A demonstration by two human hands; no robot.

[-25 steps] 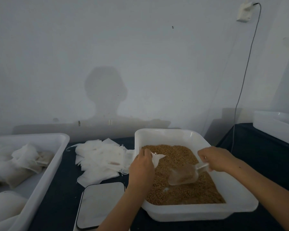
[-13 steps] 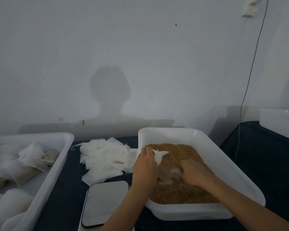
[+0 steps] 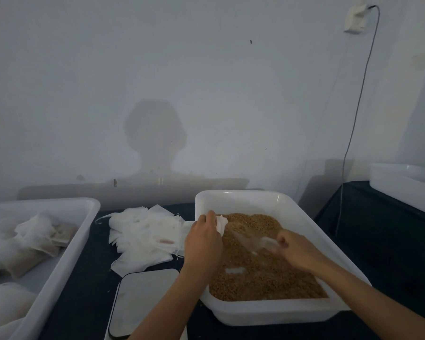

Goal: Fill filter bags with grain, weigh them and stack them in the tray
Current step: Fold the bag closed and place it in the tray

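Observation:
A white tub [image 3: 304, 212] in the middle holds brown grain [image 3: 260, 273]. Over its left side my left hand [image 3: 203, 239] grips a white filter bag [image 3: 221, 223], whose mouth faces right. My right hand [image 3: 296, 251] holds a clear plastic scoop [image 3: 252, 241] by its handle, with the blurred scoop tip pointing at the bag's mouth. A pile of empty filter bags [image 3: 142, 234] lies on the dark table left of the tub. The scale [image 3: 142, 300], with a pale flat top, sits at the front. At far left a white tray [image 3: 66, 246] holds several filled bags [image 3: 22, 249].
Another white tub [image 3: 402, 185] stands on a dark surface at the right edge. A thin cable [image 3: 353, 128] hangs down the wall from a socket [image 3: 355, 20] at top right. The wall runs close behind the table.
My right hand first swung left with the scoop close to the bag, then pulled back to the right. The left hand and bag stayed over the tub's left side.

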